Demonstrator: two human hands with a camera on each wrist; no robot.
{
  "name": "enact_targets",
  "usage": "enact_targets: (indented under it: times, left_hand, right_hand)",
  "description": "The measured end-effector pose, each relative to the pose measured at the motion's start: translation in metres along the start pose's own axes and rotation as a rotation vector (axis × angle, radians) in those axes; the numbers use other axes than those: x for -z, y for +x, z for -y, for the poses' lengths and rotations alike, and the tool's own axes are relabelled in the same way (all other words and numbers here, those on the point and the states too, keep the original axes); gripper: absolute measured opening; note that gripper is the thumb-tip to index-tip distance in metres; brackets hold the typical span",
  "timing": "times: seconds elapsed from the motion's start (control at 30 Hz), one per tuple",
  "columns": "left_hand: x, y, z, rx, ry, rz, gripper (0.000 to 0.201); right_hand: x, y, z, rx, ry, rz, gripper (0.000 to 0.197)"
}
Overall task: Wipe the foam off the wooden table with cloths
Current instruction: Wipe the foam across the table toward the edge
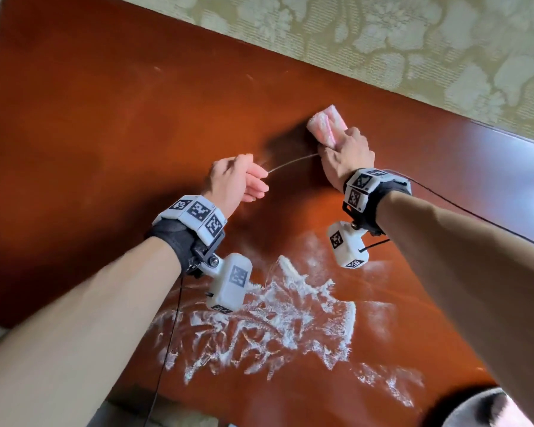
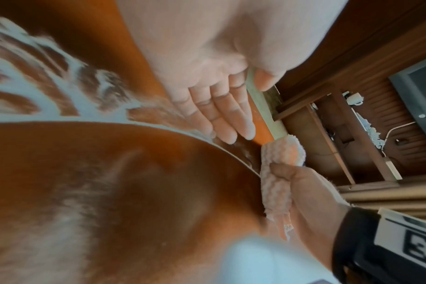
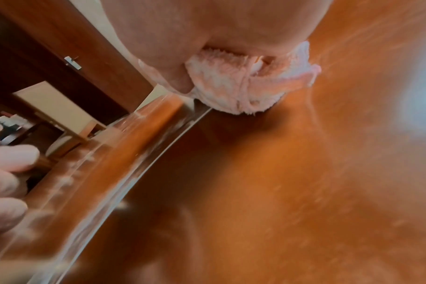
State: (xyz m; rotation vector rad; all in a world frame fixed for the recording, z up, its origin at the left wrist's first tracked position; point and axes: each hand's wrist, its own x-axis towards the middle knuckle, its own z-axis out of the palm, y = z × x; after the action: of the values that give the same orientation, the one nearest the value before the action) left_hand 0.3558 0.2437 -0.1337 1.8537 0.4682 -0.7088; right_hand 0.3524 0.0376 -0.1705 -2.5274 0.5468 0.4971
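White foam (image 1: 275, 318) is smeared over the near middle of the reddish wooden table (image 1: 105, 134). My right hand (image 1: 342, 149) grips a bunched pink cloth (image 1: 326, 124) and presses it on the table beyond the foam, near the far edge. A thin arc of foam runs from the cloth back toward my left hand (image 1: 253, 183). That hand is empty, fingers straight and together, low over the wood to the left of the cloth. The left wrist view shows its straight fingers (image 2: 219, 115) near the cloth (image 2: 277, 173) and the foam (image 2: 37, 76). In the right wrist view the cloth (image 3: 243, 84) is bunched under the palm.
A green patterned carpet (image 1: 413, 41) lies beyond the table's far edge. A dark and white object (image 1: 481, 408) sits at the near right corner. Thin black cables hang from both wrist units. A television (image 2: 421, 92) and a wooden cabinet (image 2: 341, 134) stand past the table.
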Motion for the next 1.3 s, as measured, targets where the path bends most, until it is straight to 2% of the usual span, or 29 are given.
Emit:
enact_targets:
  times: [0.27,0.53,0.77,0.9,0.97,1.03,1.1,1.17,1.23,1.3]
  left_hand:
    - [0.081,-0.013,0.062,0.027,-0.007,-0.073,0.041]
    - [0.123,-0.033,0.109,0.064,-0.07,-0.16,0.043]
    - [0.137,-0.06,0.142,0.093,-0.062,-0.191,0.042]
    - [0.142,-0.077,0.156,0.096,0.077,-0.204,0.044]
    - [0.145,-0.083,0.161,0.073,0.062,-0.196,0.044]
    - [0.146,-0.089,0.162,0.04,0.04,-0.195,0.044]
    - [0.144,-0.094,0.16,0.018,0.038,-0.211,0.042]
    - [0.143,-0.099,0.152,0.023,-0.034,-0.196,0.043]
    - [0.141,-0.106,0.141,0.034,-0.099,-0.064,0.047]
    - [0.134,-0.115,0.131,0.107,-0.129,0.185,0.053]
  right_hand:
    - [-0.061,-0.029,0.076,0.23,-0.128,0.099,0.058]
    - [-0.125,-0.099,0.124,0.439,-0.173,0.217,0.058]
    - [-0.154,-0.154,0.133,0.567,-0.31,0.342,0.035]
    - [-0.161,-0.184,0.126,0.638,-0.307,0.441,0.036]
    - [-0.158,-0.2,0.124,0.647,-0.277,0.537,0.041]
    - [-0.156,-0.211,0.124,0.549,-0.212,0.66,0.04]
    - [-0.15,-0.215,0.126,0.222,0.016,0.78,0.025]
    - [-0.142,-0.212,0.122,-0.069,0.247,0.761,0.021]
    - [-0.129,-0.205,0.115,-0.167,0.403,0.654,0.017]
    - [-0.115,-0.198,0.108,-0.205,0.501,0.573,0.024]
